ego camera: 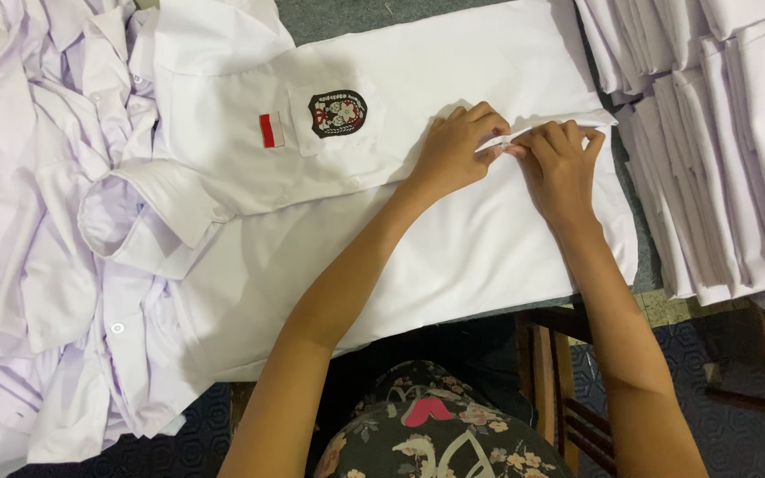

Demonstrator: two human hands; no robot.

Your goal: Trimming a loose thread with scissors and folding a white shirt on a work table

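White cotton uniform shirt (453, 239) with red chest flag and dark crest, laid flat on bench; hem fold at 1 o'clock pinched shut by left hand (456, 150) and right hand (561, 164). Risk judged: crease slipping crooked if either pinch loosens. Folded white stack (728, 150) at 3 o'clock.

The left hand (455, 150) and right hand (560, 164) cover the fold of the shirt (453, 80), so the fingertips there are hidden. The stack (737, 133) and the pile (19, 221) are cut by the edges. The badge (337, 112) is too small to read.
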